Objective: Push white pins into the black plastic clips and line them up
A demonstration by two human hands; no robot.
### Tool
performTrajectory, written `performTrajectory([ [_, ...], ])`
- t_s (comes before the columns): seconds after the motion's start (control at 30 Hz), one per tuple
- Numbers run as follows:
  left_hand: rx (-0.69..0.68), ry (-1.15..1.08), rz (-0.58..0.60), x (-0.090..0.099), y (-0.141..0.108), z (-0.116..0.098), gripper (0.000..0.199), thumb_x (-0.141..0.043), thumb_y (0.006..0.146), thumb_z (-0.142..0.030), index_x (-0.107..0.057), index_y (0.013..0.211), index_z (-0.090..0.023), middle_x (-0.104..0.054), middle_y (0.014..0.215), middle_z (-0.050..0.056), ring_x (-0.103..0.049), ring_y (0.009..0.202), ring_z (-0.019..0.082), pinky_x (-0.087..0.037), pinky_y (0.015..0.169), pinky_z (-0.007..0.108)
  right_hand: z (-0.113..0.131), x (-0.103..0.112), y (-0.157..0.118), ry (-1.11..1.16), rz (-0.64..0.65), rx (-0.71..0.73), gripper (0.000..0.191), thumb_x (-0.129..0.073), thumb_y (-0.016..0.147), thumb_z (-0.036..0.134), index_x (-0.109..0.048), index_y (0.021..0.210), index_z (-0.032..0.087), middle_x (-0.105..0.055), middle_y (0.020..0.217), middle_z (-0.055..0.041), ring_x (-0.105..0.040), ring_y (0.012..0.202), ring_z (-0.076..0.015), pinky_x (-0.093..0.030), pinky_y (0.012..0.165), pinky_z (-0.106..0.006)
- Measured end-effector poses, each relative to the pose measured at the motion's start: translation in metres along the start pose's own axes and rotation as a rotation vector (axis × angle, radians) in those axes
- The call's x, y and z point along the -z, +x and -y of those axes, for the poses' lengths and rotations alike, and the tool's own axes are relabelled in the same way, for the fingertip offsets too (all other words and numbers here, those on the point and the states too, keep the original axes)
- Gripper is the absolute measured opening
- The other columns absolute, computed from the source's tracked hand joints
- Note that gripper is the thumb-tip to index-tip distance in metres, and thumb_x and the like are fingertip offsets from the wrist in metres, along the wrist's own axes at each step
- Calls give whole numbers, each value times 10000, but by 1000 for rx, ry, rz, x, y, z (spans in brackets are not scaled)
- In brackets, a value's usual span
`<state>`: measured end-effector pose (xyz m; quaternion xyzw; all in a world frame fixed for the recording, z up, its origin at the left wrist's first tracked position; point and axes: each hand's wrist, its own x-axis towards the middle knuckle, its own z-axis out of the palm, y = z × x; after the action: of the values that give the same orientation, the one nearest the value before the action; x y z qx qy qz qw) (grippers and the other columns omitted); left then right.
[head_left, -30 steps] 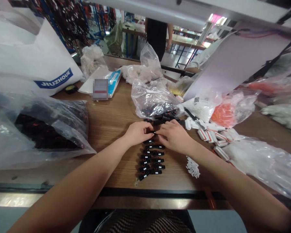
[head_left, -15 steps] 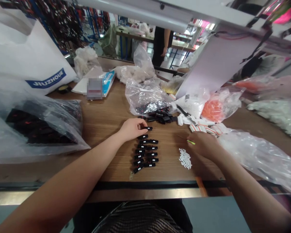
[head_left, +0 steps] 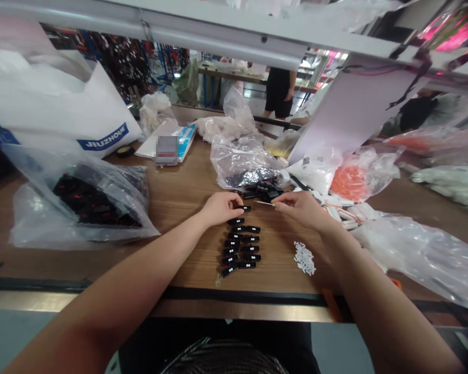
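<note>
My left hand (head_left: 220, 209) is closed on the end of a small black plastic part (head_left: 246, 208) with two white dots on its face. Pinched in my right hand (head_left: 301, 209) is a thin pointed tool (head_left: 263, 203), with a bit of yellow-green at the fingertips. Its tip points left, just above the held part. Below my left hand lie two rows of similar black parts (head_left: 251, 239), also marked with white dots. A small pile of tiny white pieces (head_left: 304, 258) rests on the table under my right forearm. Behind both hands is a heap of loose black parts (head_left: 268, 191).
A clear bag of black parts (head_left: 97, 197) stands at left, beside a white printed bag (head_left: 113, 117). Further back are a booklet (head_left: 185, 137) and a clear bag (head_left: 245, 156). White pieces (head_left: 347, 213) and an orange-filled bag (head_left: 351, 182) lie right. A person (head_left: 280, 91) stands beyond.
My right hand has moved left and up from near the white pile, bringing the thin tool beside the held black part. My left hand keeps its grip. The view has shifted slightly.
</note>
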<state>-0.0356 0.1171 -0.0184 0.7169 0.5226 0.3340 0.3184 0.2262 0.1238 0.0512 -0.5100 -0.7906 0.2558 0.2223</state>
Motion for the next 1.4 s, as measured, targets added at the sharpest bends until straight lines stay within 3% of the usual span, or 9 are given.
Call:
performTrajectory([
  [0.13, 5, 9, -7, -1, 0, 1, 140, -745, 728, -294, -713, 824, -197, -569, 583, -57, -504, 531, 110, -377, 552, 228, 0, -17, -4, 235, -174, -81, 187, -706, 766, 358, -780, 793, 189, -774, 832, -51, -685, 749, -195, -525, 670, -298],
  [0.27, 15, 24, 6, -3, 0, 2, 146, -743, 747, -321, -721, 838, -208, -574, 576, -55, -504, 522, 113, -368, 546, 233, -8, -29, -9, 522, -236, -198, 279, -814, 672, 408, -784, 828, 178, -701, 644, -16, -577, 552, -128, -443, 520, -260],
  [0.43, 18, 23, 29, -3, -1, 2, 127, -738, 760, -319, -729, 847, -227, -579, 572, -59, -502, 525, 111, -363, 556, 234, -3, -28, -2, 789, -333, -203, 288, -856, 618, 369, -795, 843, 200, -671, 622, 0, -554, 543, -113, -454, 534, -269],
  [0.63, 3, 26, 38, -2, 0, 0, 154, -740, 764, -310, -760, 904, -250, -591, 588, -60, -502, 538, 110, -365, 569, 235, 12, -19, 14, 634, -312, -129, 284, -818, 654, 357, -805, 885, 193, -669, 631, -3, -566, 583, -131, -472, 595, -298],
  [0.8, -5, 38, 39, -1, -1, 0, 146, -743, 764, -314, -761, 895, -255, -586, 585, -62, -496, 536, 112, -353, 562, 238, 14, -38, 11, 316, -473, -45, 206, -699, 756, 330, -801, 882, 205, -726, 865, -50, -637, 763, -178, -516, 720, -339],
  [0.9, -4, 50, 37, -1, -1, 0, 148, -749, 765, -321, -762, 900, -262, -597, 599, -59, -500, 541, 115, -352, 564, 240, 6, -52, 5, 328, -363, -22, 259, -685, 802, 387, -781, 949, 196, -736, 900, -62, -662, 801, -198, -526, 729, -347],
  [1.07, -11, 64, 48, -1, -2, -1, 144, -758, 767, -320, -766, 899, -262, -608, 606, -55, -507, 548, 117, -346, 564, 241, -3, -54, 2, 260, -392, -9, 316, -593, 900, 471, -721, 941, 185, -745, 871, -71, -685, 786, -209, -531, 738, -350],
  [1.13, -18, 65, 52, -1, -2, -2, 137, -757, 772, -318, -767, 896, -261, -616, 613, -54, -511, 551, 116, -349, 567, 240, -4, -52, 1, 212, -332, -28, 323, -575, 915, 483, -698, 901, 185, -743, 816, -69, -690, 740, -207, -531, 701, -341],
  [1.4, -21, 55, 48, -1, -1, -1, 147, -761, 779, -312, -769, 920, -271, -629, 640, -49, -519, 567, 116, -355, 576, 240, 4, -56, 0, 545, -311, -114, 383, -575, 908, 527, -667, 911, 155, -733, 770, -78, -673, 617, -159, -495, 476, -248],
])
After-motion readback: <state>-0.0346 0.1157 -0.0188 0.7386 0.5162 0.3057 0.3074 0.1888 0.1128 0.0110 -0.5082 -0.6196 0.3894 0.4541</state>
